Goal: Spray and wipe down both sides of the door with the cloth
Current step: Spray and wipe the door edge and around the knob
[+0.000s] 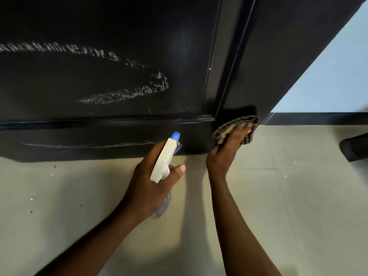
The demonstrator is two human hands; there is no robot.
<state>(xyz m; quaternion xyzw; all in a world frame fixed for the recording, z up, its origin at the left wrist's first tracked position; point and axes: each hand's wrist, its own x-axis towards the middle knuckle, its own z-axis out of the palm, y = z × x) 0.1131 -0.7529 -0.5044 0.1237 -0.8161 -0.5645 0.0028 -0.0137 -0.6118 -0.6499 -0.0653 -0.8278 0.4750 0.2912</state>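
Beige floor tiles (pixel 278 196) meet a foam-streaked black door (pixel 119 26), where the left hand (pixel 147 182) grips a spray bottle (pixel 163 160) and the right hand (pixel 225 151) holds a checked cloth (pixel 223 131) against its right edge.

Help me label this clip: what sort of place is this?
Probably an indoor doorway in a home or office: a dark panelled door, a pale tiled floor, and a light blue wall with dark skirting.
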